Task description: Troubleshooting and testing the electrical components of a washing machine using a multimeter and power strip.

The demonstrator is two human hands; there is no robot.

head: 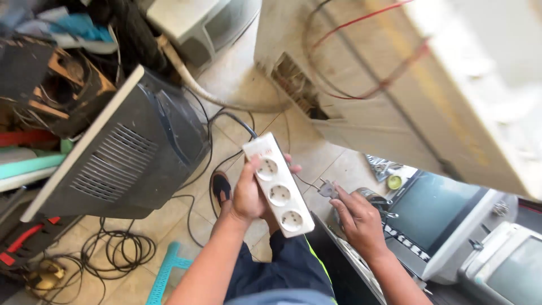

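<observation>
Head view looks down on two bare hands above a tiled floor (316, 152). Left hand (248, 195) holds a white plastic power strip with three round sockets (278, 184); its grip is clamped around the strip's body, thumb laid over the top face near the uppermost socket, fingertips showing past the far edge. The strip sits tilted, its cable end pointing away from the person, with a dark cable (231, 116) running off across the floor. Right hand (359, 221) is just beside the strip's lower end, its grip pinched together on a small grey plug (326, 188) between thumb and forefinger; plug and strip are apart. Left of the hands stands a dark grey tube television with a vented back (130, 164). Coils of black cable (118, 251) lie on the floor near it. Right of the hands rests a light-framed monitor with a dark screen (437, 217).
</observation>
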